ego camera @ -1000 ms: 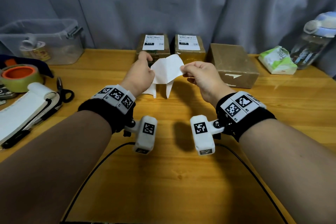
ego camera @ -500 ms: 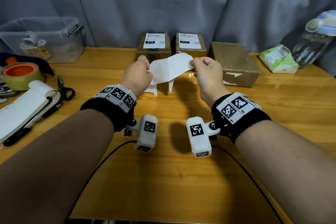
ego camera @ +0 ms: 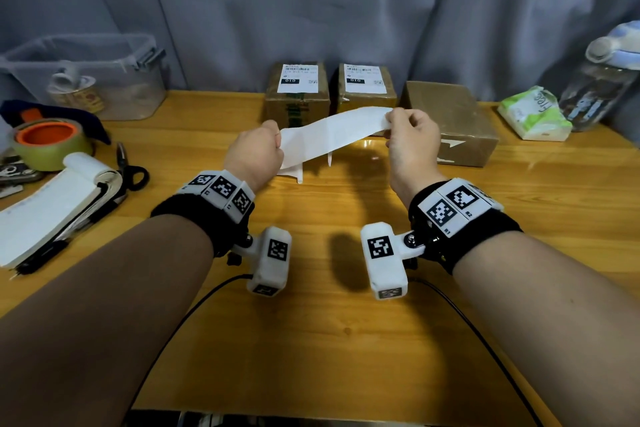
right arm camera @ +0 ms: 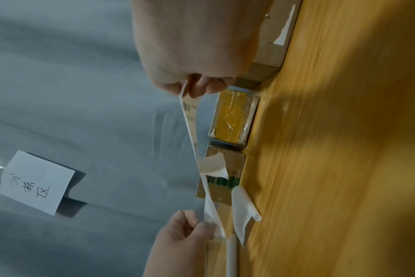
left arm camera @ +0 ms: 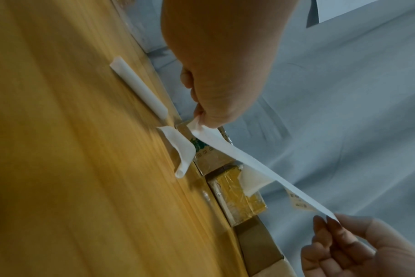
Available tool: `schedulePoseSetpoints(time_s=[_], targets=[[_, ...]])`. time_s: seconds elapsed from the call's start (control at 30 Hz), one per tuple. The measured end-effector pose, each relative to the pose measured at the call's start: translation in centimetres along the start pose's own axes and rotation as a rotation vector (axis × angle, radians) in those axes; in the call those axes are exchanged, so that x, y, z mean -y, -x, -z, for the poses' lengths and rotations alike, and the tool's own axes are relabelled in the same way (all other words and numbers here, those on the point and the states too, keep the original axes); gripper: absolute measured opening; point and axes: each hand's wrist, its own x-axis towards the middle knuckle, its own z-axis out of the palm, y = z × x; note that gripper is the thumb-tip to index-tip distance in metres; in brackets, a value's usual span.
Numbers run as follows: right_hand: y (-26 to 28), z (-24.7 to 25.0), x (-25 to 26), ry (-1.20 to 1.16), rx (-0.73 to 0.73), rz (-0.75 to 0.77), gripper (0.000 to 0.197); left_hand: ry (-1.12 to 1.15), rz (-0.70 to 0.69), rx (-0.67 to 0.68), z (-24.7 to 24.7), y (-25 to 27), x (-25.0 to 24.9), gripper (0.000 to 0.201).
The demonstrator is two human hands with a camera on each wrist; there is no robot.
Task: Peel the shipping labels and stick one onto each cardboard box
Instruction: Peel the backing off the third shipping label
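Note:
A white shipping label is stretched in the air between my hands, printed side away from me. My left hand pinches its left end and my right hand pinches its right end. The left wrist view shows the label as a thin taut strip with a curled white flap under it. Behind it stand two cardboard boxes with labels on top. A third box at the right has a bare top. A curled backing sheet lies on the table in front of the boxes.
At the left are a clear plastic bin, a tape roll, scissors and a stack of label sheets. A tissue pack and a water bottle stand at the right. A grey curtain hangs behind the table.
My hands have moved apart, the right one going right and up. The label, folded between them before, is now pulled out long and taut.

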Motion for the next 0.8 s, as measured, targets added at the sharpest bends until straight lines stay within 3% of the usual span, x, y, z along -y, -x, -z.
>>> schedulePoseSetpoints(time_s=[0.5,0.8], targets=[[-0.54,0.61,0.53,-0.038,-0.154,0.049,0.011,-0.122,-0.059,-0.003,0.08,0.4,-0.04,0.007],[-0.25,0.92,0.64,-0.035,-0.147,0.106,0.019,-0.124,-0.029,-0.089,0.67,0.12,0.56,0.01]])
